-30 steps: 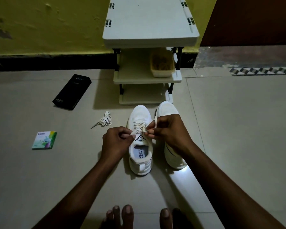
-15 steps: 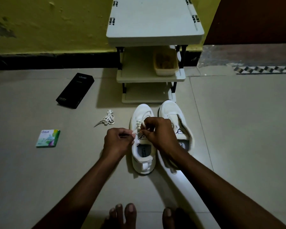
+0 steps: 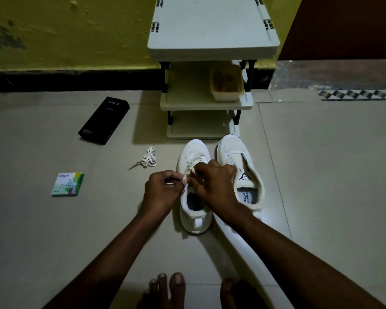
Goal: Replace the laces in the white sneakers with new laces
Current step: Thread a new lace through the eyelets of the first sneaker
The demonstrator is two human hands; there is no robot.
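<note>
Two white sneakers stand side by side on the floor, toes away from me. The left sneaker (image 3: 193,157) has a white lace (image 3: 193,162) partly threaded over its tongue. My left hand (image 3: 163,190) pinches one lace end at the shoe's left side. Over the tongue, my right hand (image 3: 214,184) grips the other lace end. The right sneaker (image 3: 239,161) has no lace, its tongue lying open. A loose bundle of white lace (image 3: 146,160) lies on the floor left of the shoes.
A white three-tier rack (image 3: 210,63) stands just beyond the shoes, a small basket (image 3: 226,85) on its middle shelf. A black phone box (image 3: 104,120) and a small green packet (image 3: 67,184) lie on the floor to the left. My bare toes (image 3: 167,284) show at the bottom.
My right hand has moved left from the right sneaker to over the left sneaker's tongue, uncovering the unlaced right sneaker. My left hand has stayed at the left shoe's side.
</note>
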